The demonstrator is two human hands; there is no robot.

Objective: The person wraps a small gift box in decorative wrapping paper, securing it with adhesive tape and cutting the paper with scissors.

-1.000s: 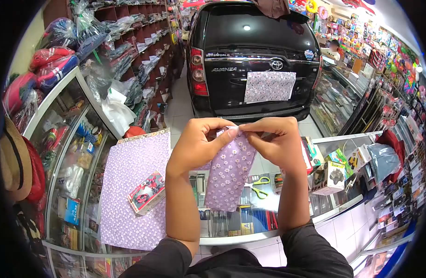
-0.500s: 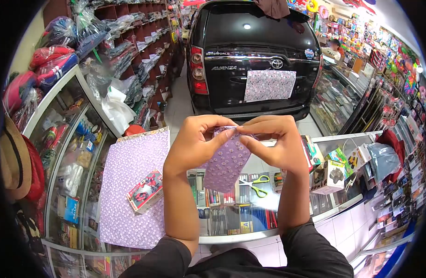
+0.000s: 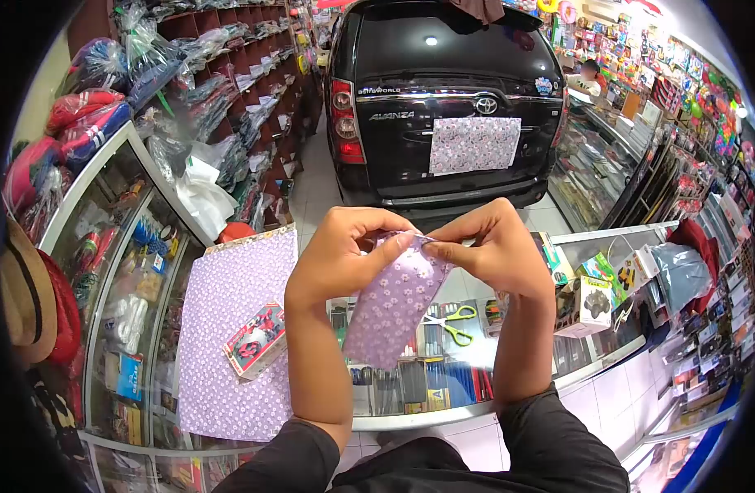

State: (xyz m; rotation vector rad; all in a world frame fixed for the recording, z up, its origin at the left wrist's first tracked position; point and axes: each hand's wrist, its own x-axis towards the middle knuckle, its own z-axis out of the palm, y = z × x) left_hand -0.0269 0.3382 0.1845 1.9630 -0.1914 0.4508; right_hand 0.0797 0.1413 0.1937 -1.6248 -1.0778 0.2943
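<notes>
A piece of purple floral wrapping paper [image 3: 394,300] hangs from both hands above the glass counter. My left hand [image 3: 344,255] pinches its upper left edge between thumb and fingers. At the top right corner, my right hand [image 3: 496,251] grips the same paper, fingertips close to those of the left. Green-handled scissors [image 3: 453,324] lie on the glass just behind and right of the paper. To the left, a large sheet of matching wrapping paper [image 3: 221,329] is spread on the counter, with a small red toy box [image 3: 256,338] resting on it.
Several boxed items [image 3: 587,304] stand on the right of the counter [image 3: 468,411]. A black car [image 3: 451,99] is parked beyond it. Glass display cases [image 3: 118,238] and a straw hat [image 3: 24,287] are on the left. Another person [image 3: 587,78] is at the far right.
The held paper's lower end has swung toward me and leftward, tilting more. My right hand has shifted slightly, its wrist raised and turned. Both hands keep their pinch.
</notes>
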